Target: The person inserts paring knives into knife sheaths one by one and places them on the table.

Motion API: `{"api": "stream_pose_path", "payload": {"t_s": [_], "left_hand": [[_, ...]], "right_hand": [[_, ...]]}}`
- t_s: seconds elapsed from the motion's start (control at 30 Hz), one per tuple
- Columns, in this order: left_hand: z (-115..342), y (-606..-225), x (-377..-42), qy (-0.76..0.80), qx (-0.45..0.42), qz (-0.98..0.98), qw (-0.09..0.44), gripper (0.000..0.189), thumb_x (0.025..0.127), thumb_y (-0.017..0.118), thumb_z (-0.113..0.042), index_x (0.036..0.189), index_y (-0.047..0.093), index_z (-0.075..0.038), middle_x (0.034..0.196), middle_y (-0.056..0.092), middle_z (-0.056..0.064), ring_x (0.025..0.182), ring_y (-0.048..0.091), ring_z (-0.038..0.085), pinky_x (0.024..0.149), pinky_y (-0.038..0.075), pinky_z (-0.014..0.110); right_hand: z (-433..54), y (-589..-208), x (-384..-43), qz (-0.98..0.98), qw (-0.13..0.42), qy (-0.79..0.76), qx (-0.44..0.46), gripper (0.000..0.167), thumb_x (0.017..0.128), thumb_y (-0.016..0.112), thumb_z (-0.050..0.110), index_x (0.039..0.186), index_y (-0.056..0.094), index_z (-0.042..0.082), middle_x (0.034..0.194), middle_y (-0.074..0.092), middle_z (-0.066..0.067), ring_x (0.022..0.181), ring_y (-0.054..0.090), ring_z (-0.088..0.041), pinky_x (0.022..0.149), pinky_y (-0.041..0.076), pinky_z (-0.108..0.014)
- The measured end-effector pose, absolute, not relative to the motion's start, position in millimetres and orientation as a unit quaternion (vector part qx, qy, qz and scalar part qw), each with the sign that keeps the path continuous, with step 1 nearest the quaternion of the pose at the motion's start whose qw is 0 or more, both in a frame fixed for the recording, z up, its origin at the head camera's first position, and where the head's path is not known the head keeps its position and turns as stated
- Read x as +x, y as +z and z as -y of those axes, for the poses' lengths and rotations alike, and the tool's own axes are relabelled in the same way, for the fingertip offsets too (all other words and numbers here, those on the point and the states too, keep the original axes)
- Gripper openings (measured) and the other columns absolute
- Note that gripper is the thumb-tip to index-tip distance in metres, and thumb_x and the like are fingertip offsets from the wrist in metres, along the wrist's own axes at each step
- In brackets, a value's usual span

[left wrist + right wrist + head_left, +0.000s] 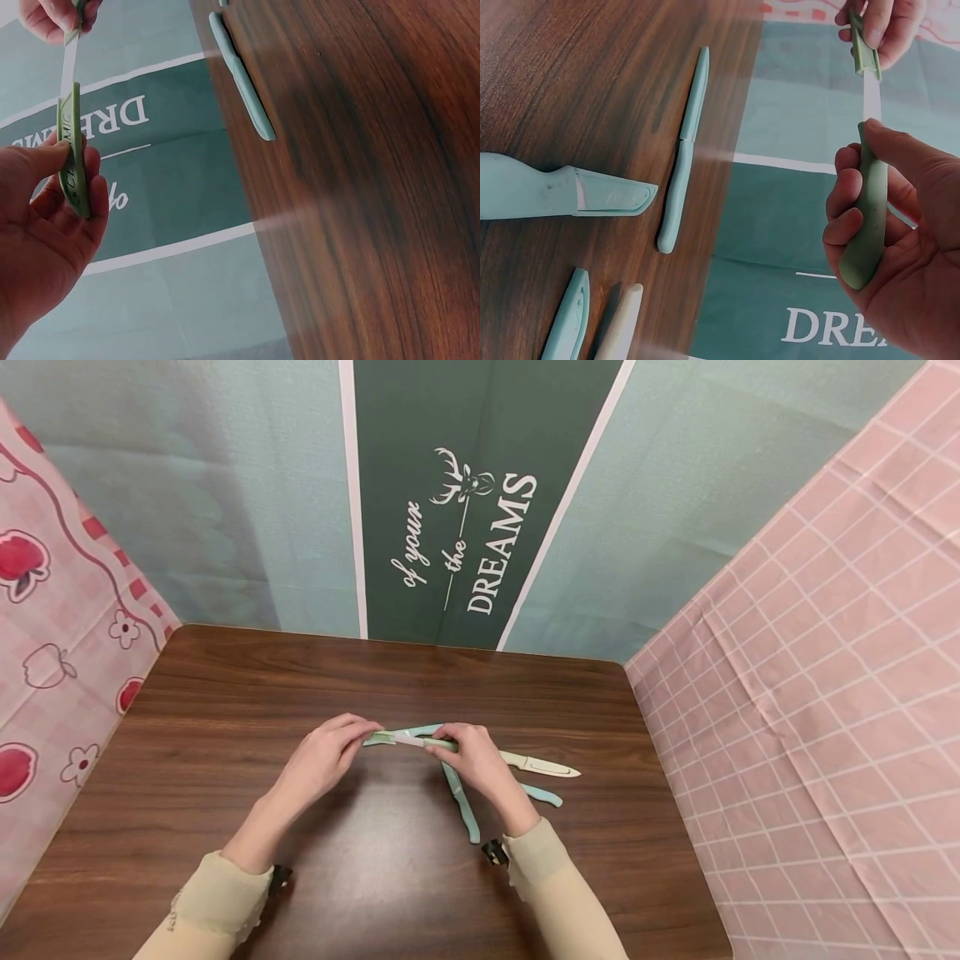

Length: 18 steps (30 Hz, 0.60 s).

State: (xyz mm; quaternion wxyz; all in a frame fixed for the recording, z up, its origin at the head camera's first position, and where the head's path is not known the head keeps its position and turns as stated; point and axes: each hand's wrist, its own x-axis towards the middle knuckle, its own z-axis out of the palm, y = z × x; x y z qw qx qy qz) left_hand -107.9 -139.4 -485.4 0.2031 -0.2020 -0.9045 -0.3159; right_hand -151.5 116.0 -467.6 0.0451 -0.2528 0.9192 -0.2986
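Note:
Up off the table, a green ceramic knife bridges my two hands. My right hand [477, 762] grips its green handle [871, 214], fingers wrapped round it and the thumb along the top. The white blade [872, 97] shows between the hands, its far part inside a green sheath [73, 161]. That sheath is pinched between the thumb and fingers of my left hand [318, 760], and lettering runs along its side.
Sheathed knives lie on the brown wooden table [360, 868]: a teal one [462, 806] pointing away, a light blue one [543, 795] and a cream one [551, 767] at the right, another teal one [676, 191] behind the hands. Fabric sheets hang around the table.

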Motion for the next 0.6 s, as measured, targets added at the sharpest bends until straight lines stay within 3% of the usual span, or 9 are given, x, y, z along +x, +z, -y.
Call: {"api": "stream_pose_path", "payload": {"t_s": [0.3,0.47,0.6], "left_hand": [[143.3,-487.5,-107.7,-0.318,-0.198,0.905,0.202,0.025,0.091,0.068,0.001,0.110,0.074,-0.014,0.103,0.072,0.001,0.093,0.070,0.019,0.078,0.057,0.041],[146.9,-488.3,-107.3,-0.302,-0.199,0.913,0.190,0.027,0.092,0.065,0.002,0.113,0.073,-0.014,0.105,0.072,0.002,0.095,0.070,0.021,0.079,0.056,0.042],[150.5,-486.1,-107.1,-0.298,-0.205,0.917,0.170,0.029,0.092,0.068,-0.003,0.119,0.073,-0.013,0.106,0.071,0.002,0.085,0.066,0.016,0.072,0.054,0.037]], "right_hand": [[-118.9,-468.5,-152.5,-0.914,0.052,-0.288,-0.279,0.016,0.094,0.070,0.018,0.109,0.074,0.013,0.103,0.073,-0.002,0.078,0.060,-0.009,0.070,0.049,-0.023],[-119.7,-469.4,-152.9,-0.920,0.045,-0.287,-0.265,0.018,0.095,0.068,0.022,0.109,0.073,0.012,0.104,0.074,-0.004,0.079,0.062,-0.011,0.070,0.050,-0.024],[-121.2,-473.6,-153.9,-0.920,0.036,-0.288,-0.264,0.021,0.098,0.064,0.024,0.112,0.072,0.012,0.105,0.072,-0.005,0.080,0.062,-0.013,0.070,0.050,-0.026]]}}
